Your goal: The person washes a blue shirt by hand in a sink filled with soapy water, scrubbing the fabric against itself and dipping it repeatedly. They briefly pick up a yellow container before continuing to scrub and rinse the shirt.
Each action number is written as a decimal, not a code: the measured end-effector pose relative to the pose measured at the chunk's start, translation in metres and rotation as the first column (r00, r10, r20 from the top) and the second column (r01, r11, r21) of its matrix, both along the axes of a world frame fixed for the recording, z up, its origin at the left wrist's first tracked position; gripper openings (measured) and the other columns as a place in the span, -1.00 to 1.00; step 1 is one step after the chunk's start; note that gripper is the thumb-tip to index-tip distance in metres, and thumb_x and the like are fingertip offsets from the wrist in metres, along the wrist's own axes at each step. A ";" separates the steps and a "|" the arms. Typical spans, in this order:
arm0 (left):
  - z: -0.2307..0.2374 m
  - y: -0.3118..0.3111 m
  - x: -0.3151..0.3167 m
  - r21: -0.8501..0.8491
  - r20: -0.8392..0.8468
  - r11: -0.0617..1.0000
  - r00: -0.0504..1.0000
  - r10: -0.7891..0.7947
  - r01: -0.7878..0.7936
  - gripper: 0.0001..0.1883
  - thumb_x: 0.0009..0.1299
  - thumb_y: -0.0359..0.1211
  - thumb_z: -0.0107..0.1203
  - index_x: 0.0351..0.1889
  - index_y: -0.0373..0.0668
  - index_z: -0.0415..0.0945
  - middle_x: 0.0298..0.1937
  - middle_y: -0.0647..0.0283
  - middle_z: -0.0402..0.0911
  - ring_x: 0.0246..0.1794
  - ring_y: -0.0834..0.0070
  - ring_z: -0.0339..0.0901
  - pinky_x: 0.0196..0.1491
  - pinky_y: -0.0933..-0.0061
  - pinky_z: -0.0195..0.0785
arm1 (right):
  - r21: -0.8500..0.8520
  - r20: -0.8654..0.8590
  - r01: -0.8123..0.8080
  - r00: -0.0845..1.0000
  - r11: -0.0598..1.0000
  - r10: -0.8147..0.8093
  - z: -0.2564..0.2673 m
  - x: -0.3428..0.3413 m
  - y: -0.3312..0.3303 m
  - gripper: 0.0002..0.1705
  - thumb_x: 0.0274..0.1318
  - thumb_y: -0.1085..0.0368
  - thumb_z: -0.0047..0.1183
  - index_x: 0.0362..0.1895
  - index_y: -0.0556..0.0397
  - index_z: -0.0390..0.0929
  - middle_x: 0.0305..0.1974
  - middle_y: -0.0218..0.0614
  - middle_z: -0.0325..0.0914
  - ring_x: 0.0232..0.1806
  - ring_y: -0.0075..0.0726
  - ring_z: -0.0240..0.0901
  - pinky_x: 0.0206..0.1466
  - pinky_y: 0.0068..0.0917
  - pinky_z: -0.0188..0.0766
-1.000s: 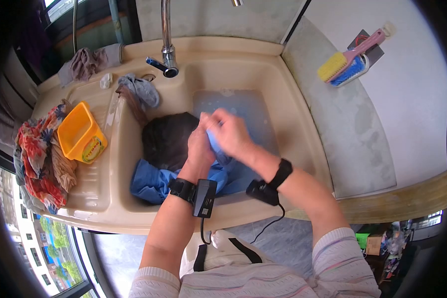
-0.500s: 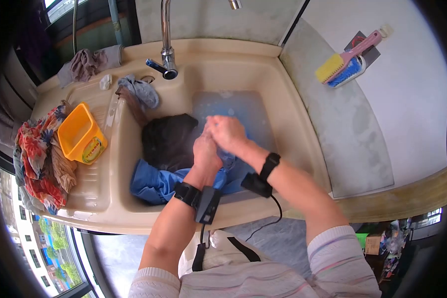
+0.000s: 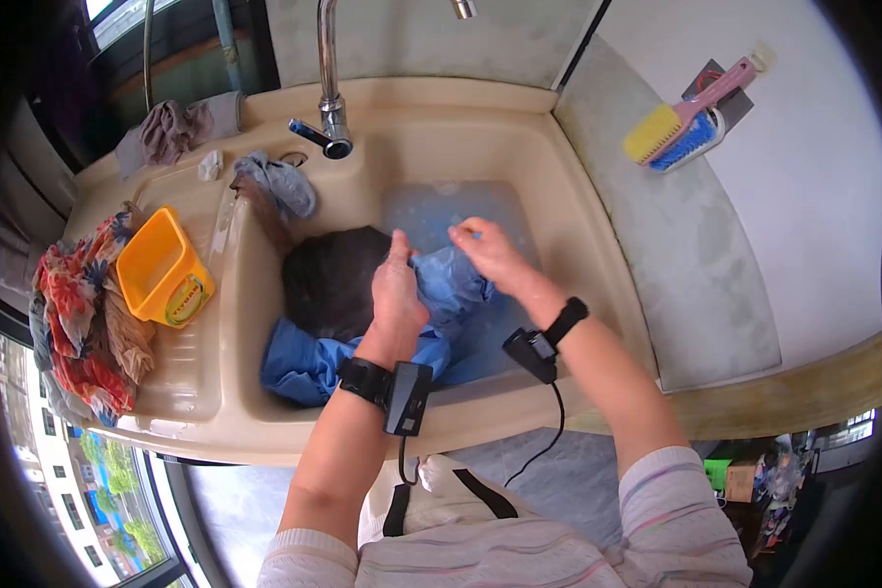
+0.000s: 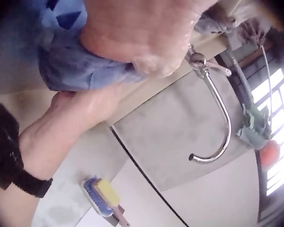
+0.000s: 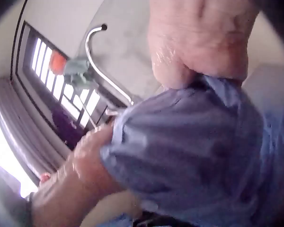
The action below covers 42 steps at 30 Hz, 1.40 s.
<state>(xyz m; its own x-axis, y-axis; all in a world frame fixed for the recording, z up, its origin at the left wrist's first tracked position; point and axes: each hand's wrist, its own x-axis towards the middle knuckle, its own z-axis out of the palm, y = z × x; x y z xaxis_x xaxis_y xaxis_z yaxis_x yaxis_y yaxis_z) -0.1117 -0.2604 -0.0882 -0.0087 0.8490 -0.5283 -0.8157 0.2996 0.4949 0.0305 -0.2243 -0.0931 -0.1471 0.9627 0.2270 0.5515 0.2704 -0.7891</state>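
Blue wet cloth [image 3: 453, 284] is stretched between the two hands over the sink's bluish water; more of it lies along the sink's front. The left hand [image 3: 398, 289] grips its left edge, thumb pointing up. Curled fingers of the right hand [image 3: 495, 257] pinch its upper right part. In the right wrist view the cloth [image 5: 180, 146] hangs from the right hand [image 5: 199, 47], with the left hand [image 5: 92, 165] at its far side. The left wrist view shows the left hand [image 4: 137, 33] against the cloth [image 4: 80, 66]; its fingertips are hidden.
Black cloth [image 3: 333, 279] lies in the sink [image 3: 598, 245], left of the hands. A faucet [image 3: 331, 108] stands behind. On the left ledge are a yellow basket [image 3: 163, 267] and floral cloth [image 3: 78, 314]. Brushes [image 3: 676, 127] hang on the right wall.
The hands, close together before, have moved apart, the right one to the right. The blue cloth between them is now spread out and more visible.
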 end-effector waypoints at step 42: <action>-0.001 -0.010 0.013 0.054 -0.032 0.992 0.993 -0.117 0.118 -0.64 0.37 -0.07 -0.13 -0.47 -0.17 0.33 -0.49 0.28 0.41 -0.48 0.50 0.38 -0.41 0.41 0.31 | -0.063 0.282 0.066 0.958 0.996 -0.046 0.009 -0.017 -0.011 -0.68 0.02 0.07 -0.05 -0.42 0.06 0.53 -0.50 -0.05 0.51 -0.41 0.07 0.46 -0.35 -0.14 0.38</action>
<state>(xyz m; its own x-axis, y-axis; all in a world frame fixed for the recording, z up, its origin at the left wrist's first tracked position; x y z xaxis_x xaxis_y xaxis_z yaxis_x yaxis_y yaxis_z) -0.0985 -0.2702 -0.0892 0.0785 0.8729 -0.4815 -0.7615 0.3642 0.5361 0.0132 -0.2351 -0.0840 -0.1406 0.9834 0.1150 0.7655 0.1816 -0.6173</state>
